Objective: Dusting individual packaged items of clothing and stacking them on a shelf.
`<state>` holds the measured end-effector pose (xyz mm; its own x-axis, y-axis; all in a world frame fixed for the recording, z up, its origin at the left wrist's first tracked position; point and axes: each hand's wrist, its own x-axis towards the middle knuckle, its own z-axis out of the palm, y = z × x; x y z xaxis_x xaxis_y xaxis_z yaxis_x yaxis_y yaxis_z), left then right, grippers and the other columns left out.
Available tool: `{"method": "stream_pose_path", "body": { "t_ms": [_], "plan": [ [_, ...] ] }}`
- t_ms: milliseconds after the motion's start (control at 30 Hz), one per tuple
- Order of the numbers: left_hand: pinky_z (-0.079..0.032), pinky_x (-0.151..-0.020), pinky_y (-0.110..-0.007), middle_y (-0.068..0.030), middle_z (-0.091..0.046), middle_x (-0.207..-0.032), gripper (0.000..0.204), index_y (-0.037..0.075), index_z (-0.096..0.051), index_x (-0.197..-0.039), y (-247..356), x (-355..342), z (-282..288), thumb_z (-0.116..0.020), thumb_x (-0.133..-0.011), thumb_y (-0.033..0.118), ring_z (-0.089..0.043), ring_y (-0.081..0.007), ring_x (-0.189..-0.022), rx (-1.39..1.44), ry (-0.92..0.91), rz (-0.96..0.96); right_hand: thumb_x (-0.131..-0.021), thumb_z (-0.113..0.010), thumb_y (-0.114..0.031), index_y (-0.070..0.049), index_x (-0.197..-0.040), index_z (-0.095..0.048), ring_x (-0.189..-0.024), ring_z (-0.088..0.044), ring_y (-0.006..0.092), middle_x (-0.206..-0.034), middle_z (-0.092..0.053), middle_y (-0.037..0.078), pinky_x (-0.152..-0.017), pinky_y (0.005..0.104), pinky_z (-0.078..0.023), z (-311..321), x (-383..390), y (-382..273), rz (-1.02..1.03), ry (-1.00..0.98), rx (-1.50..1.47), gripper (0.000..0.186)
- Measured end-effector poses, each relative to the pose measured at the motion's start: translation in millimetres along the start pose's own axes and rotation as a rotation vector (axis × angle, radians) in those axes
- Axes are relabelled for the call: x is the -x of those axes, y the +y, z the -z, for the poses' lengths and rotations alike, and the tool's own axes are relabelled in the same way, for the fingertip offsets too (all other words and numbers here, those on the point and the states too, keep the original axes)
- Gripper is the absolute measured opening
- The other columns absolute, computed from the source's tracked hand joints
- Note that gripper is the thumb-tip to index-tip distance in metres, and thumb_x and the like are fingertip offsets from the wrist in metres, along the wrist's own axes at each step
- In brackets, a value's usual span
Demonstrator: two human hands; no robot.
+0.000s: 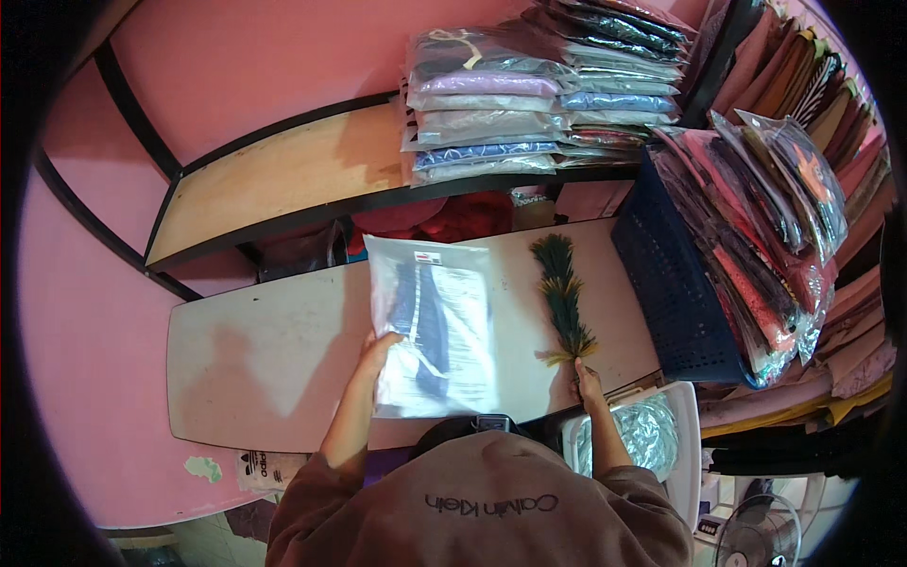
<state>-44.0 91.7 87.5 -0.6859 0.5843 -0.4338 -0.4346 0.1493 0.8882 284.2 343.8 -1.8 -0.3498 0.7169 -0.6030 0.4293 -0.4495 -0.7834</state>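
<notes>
My left hand (381,352) grips the left edge of a clear plastic-bagged garment (458,326), dark blue with a white stripe beside pale, whitish contents. The bag is tilted up over the table (283,378), its upper end toward the shelf. To the right, my right hand (588,382) is closed around the near end of a bushy dark green duster (564,298) with yellow bands. The duster points away from me, above or against the tabletop; I cannot tell whether it touches.
Behind the table, a wooden shelf (283,170) with a black frame carries stacks of bagged clothes (487,125). A blue basket (666,274) full of bagged garments stands at the right. A white bin (688,416) holding clear plastic is beside my right forearm. Clothes (822,76) hang far right.
</notes>
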Motion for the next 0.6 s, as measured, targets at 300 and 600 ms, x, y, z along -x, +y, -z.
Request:
{"method": "stream_pose_path", "body": {
  "t_ms": [300, 600],
  "plan": [
    [-0.045, -0.058, -0.029, -0.0106, -0.057, -0.076, 0.055, 0.000, -0.040, -0.116, 40.5, 37.1, -119.8, -0.060, -0.065, 0.006, -0.054, -0.0157, -0.064, -0.662, -0.008, -0.446, -0.078, -0.048, -0.055, -0.007, -0.066, -0.047, -0.033, -0.038, 0.0136, -0.047, -0.041, 0.003, -0.031, 0.0275, -0.028, -4.0, 6.0, -6.1, 0.063, 0.004, 0.001, 0.050],
    [-0.032, -0.089, -0.043, -0.0183, -0.051, -0.105, 0.054, 0.004, -0.041, -0.118, -104.9, 16.6, -12.6, -0.061, -0.071, 0.022, -0.042, -0.0341, -0.106, -1.027, 0.377, -0.426, -0.084, -0.040, -0.051, -0.005, -0.065, -0.048, -0.037, -0.041, 0.0146, -0.046, -0.041, 0.004, -0.034, 0.0297, -0.032, -2.9, 0.0, 10.1, 0.144, 0.121, 0.053, 0.050]
  ]
}}
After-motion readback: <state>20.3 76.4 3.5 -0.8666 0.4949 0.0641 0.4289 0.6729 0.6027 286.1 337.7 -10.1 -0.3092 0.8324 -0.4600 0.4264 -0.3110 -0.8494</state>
